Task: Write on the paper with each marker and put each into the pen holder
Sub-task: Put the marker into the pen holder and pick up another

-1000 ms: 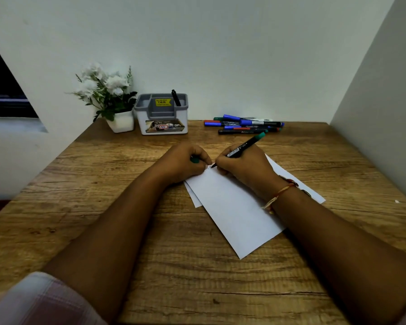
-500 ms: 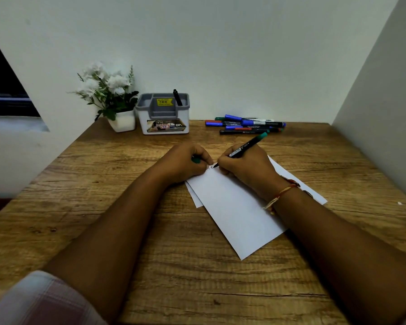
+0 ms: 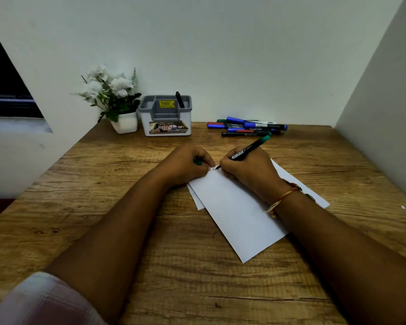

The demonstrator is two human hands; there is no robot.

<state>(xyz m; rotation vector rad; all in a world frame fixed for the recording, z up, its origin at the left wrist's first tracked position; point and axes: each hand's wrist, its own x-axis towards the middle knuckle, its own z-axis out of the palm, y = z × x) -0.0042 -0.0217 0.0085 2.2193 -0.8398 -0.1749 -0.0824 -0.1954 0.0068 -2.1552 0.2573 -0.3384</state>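
Observation:
White paper [image 3: 237, 214] lies slanted on the wooden desk [image 3: 103, 207]. My right hand [image 3: 251, 170] grips a black marker with a green end [image 3: 249, 148], its tip touching the paper's top corner where small marks show. My left hand [image 3: 188, 164] rests on that corner, fingers closed around the green cap [image 3: 198, 162]. A grey and white pen holder [image 3: 165, 116] stands at the back with one black marker [image 3: 180, 99] in it. Several capped markers [image 3: 246, 127] lie in a pile at the back right.
A white pot of white flowers [image 3: 114, 99] stands left of the pen holder. Walls close in the desk at the back and right. A second sheet [image 3: 196, 200] sticks out under the paper. A dark window [image 3: 2, 90] is at the left.
The marker tip has crept slightly along the paper's top corner and a few small marks have appeared. Both hands stay in place.

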